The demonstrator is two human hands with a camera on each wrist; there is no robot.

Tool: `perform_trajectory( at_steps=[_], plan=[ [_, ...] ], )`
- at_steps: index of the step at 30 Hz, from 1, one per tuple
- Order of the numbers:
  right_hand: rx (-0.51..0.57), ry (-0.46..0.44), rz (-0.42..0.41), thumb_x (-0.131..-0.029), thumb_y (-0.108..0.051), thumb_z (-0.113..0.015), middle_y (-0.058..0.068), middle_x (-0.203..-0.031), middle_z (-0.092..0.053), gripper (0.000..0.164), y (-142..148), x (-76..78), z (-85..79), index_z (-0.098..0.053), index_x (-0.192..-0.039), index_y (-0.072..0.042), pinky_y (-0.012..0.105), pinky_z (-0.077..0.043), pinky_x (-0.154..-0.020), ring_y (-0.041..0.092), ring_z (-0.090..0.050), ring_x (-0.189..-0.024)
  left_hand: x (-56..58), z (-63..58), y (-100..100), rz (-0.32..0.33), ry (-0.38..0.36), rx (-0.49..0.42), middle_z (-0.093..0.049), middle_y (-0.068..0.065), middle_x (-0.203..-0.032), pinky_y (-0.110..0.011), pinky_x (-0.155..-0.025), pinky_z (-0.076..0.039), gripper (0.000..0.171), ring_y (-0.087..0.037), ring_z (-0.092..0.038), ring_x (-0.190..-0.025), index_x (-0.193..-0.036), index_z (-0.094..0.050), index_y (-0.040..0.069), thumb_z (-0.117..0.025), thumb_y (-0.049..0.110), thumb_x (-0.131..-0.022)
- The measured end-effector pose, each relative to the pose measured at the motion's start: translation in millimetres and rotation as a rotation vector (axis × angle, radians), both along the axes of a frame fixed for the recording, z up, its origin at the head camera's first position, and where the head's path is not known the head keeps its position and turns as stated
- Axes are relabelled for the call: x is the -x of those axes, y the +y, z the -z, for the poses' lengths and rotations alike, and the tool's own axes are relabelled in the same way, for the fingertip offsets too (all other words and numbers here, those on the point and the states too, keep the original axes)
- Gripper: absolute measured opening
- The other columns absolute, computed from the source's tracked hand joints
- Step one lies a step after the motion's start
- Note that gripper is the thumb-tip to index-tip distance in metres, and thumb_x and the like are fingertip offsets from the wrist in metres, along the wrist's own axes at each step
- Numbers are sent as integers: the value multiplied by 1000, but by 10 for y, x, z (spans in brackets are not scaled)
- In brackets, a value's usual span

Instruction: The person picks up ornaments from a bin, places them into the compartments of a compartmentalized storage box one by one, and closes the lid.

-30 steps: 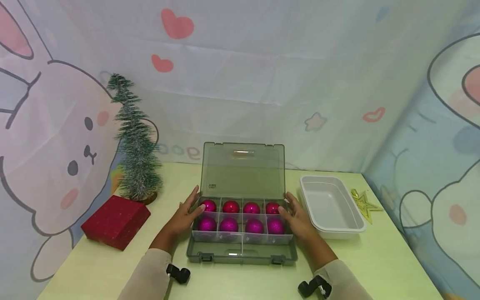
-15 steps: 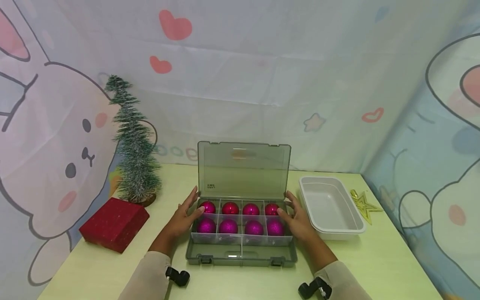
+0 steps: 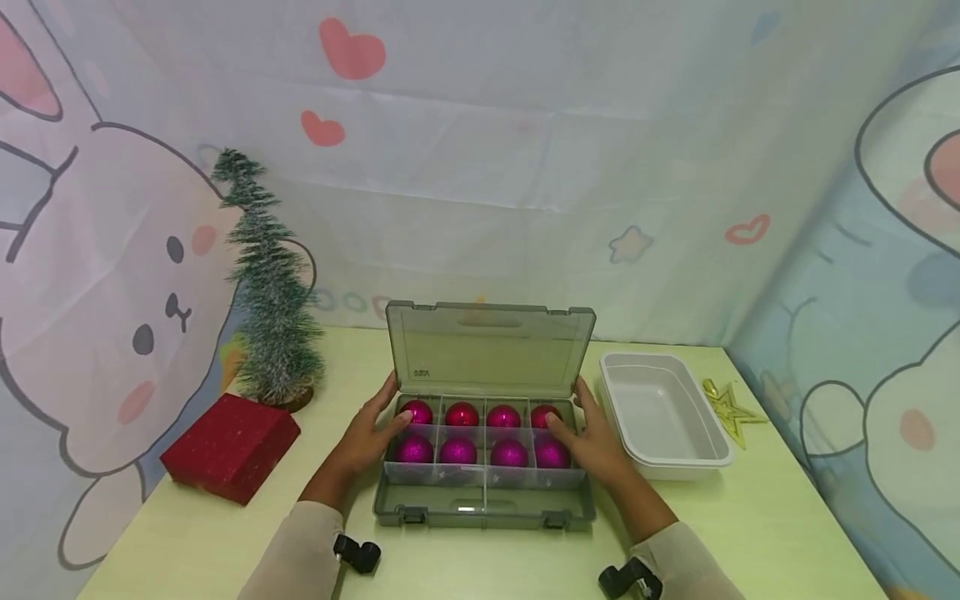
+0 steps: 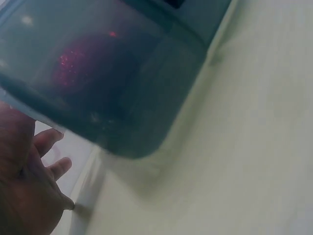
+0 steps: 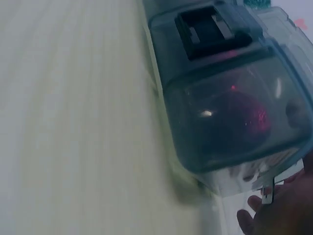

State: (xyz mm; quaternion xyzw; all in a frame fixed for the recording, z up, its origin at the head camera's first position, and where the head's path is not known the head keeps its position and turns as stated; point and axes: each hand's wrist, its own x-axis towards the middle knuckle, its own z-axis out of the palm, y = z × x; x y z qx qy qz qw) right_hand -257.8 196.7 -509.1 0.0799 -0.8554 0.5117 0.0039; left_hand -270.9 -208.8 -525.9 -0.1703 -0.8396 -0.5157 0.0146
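A smoky clear storage box [image 3: 483,508] sits in front of me with its hinged lid [image 3: 491,350] raised, leaning a little toward me. Shiny pink-red Christmas baubles [image 3: 503,416] fill its back row of compartments, glittery magenta baubles [image 3: 509,452] the middle row. My left hand [image 3: 365,435] holds the box's left side, thumb over the rim by a bauble, fingers outside. The right hand [image 3: 596,437] holds the opposite side likewise, its fingers near the lid's lower corner. Beyond the box wall [image 4: 132,132], the left wrist view shows my left fingers spread. A latch [image 5: 212,32] appears in the right wrist view.
At the left stand a small frosted Christmas tree [image 3: 273,308] and a red box [image 3: 231,446]. A white plastic basin [image 3: 667,460] is close to my right hand, with a gold star ornament [image 3: 731,408] beyond it. A printed cloth [image 3: 480,167] hangs behind the table.
The lid has swung forward, its top edge coming lower and nearer to me. Both hands stay at the box's sides; the right thumb has shifted slightly inward.
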Motion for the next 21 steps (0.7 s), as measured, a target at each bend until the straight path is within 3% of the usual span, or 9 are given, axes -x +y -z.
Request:
perform_trajectory(
  at_steps=[5,9,13,16,21],
  plan=[
    [37,-5,-8,-105,-45,-72,21,-184,-15,110,4,41,-33,9,-177,-25,79,-23,-129,49,-19,-169,63,-48,25,5,50,6,-16,-22,-183,-77,-132,-13,81,-51,-15,-169,-177,-11,8,-60,23,-114],
    [97,-13,-19,-106,-40,-73,24,-182,-17,108,-11,56,-80,8,-177,-27,78,-27,-127,50,-19,-168,76,-67,28,-58,38,32,-24,-23,-181,-79,-131,-13,81,-54,-12,-168,-177,-15,10,-63,24,-113],
    [123,-36,-17,-107,-39,-71,23,-183,-14,102,-33,32,-163,2,-177,-23,77,-25,-129,49,-15,-169,30,-134,38,-117,15,93,-36,-20,-176,-81,-128,-19,89,-53,-13,-166,-178,-12,19,-68,30,-110],
    [110,-33,-16,-108,-41,-68,21,-183,-11,97,-47,-21,-275,-4,-177,-17,76,-24,-130,49,-13,-169,-28,-252,62,-140,30,122,-43,-20,-173,-81,-126,-24,93,-52,-17,-164,-178,-9,24,-70,35,-109],
    [53,49,-38,-113,-43,-59,25,-178,-18,87,-39,-160,-509,-10,-175,-6,79,-28,-124,51,-18,-165,-160,-535,90,-151,91,102,-47,-23,-168,-81,-126,-23,86,-52,-23,-164,-178,-17,19,-67,37,-110]
  ],
)
